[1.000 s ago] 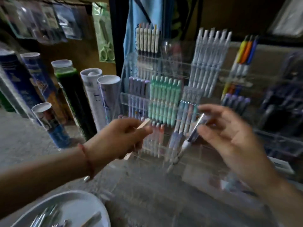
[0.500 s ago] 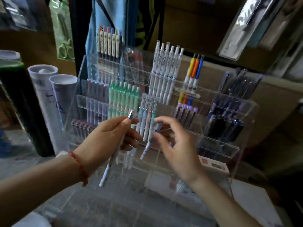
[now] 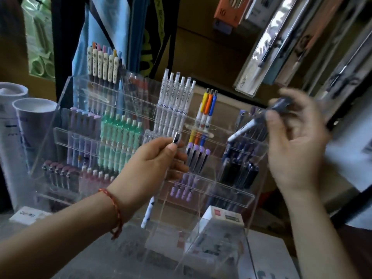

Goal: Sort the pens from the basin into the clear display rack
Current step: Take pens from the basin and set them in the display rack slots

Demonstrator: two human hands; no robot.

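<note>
The clear display rack [image 3: 240, 195] stands in front of me, its tiers filled with rows of white, green, lilac and dark pens. My left hand [image 3: 153, 164] grips a white pen [image 3: 148, 212] upright before the middle tiers; its metal-clipped top sticks out above my thumb and its tip hangs below my hand. My right hand [image 3: 296, 146] is raised at the rack's upper right and pinches a dark-capped white pen [image 3: 249, 125], tilted with its tip down-left over the dark pens. The basin is out of view.
Tall paper tubes [image 3: 30, 125] stand left of the rack. A small white box [image 3: 223, 217] sits at the rack's foot, another white box [image 3: 30, 215] at lower left. Packaged goods [image 3: 267, 51] hang at upper right. Blue cloth [image 3: 94, 35] hangs behind.
My view has swung right, so the rack sits further left in frame. My right hand has lifted its pen from the middle tiers up to the rack's upper right. My left hand keeps its pen.
</note>
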